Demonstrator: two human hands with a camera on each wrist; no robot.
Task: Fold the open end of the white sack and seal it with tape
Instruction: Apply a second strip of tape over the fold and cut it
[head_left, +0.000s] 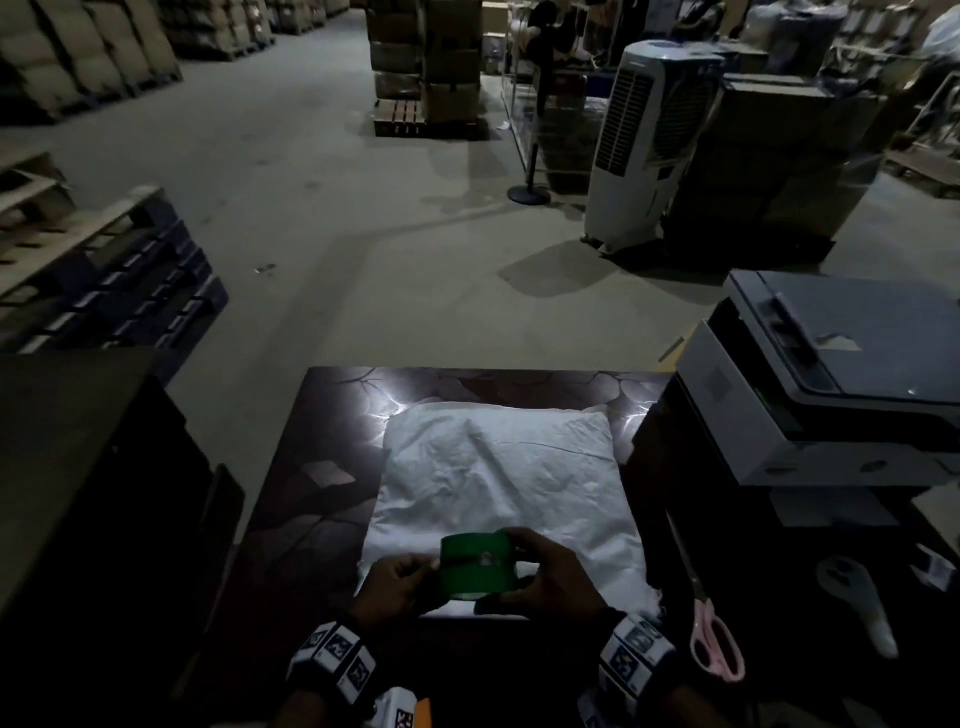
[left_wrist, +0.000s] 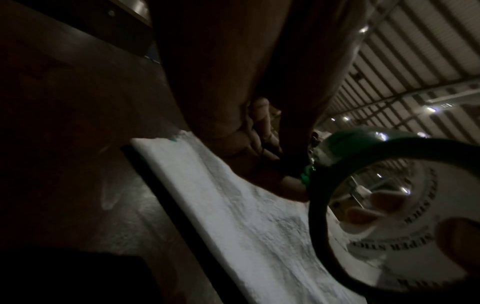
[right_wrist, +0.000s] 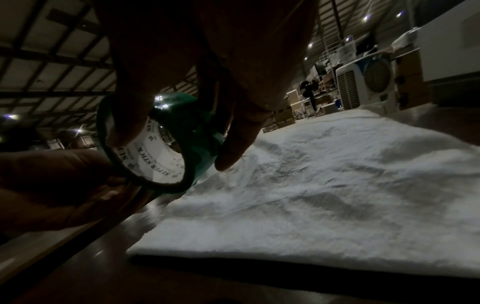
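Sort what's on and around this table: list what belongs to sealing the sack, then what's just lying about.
In use:
white sack, flat on the table
green tape roll, held over the sack's near end
left hand and right hand, both gripping the roll

Lying about:
pink scissors
printer
air cooler

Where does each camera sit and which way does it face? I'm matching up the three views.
Head: worn high, facing forward and down at the white sack on the table; both hands and wristbands show.
Left wrist: low beside the left hand, facing along it to the green tape roll.
Right wrist: low behind the right hand, facing over the sack.
All three share the roll and sack.
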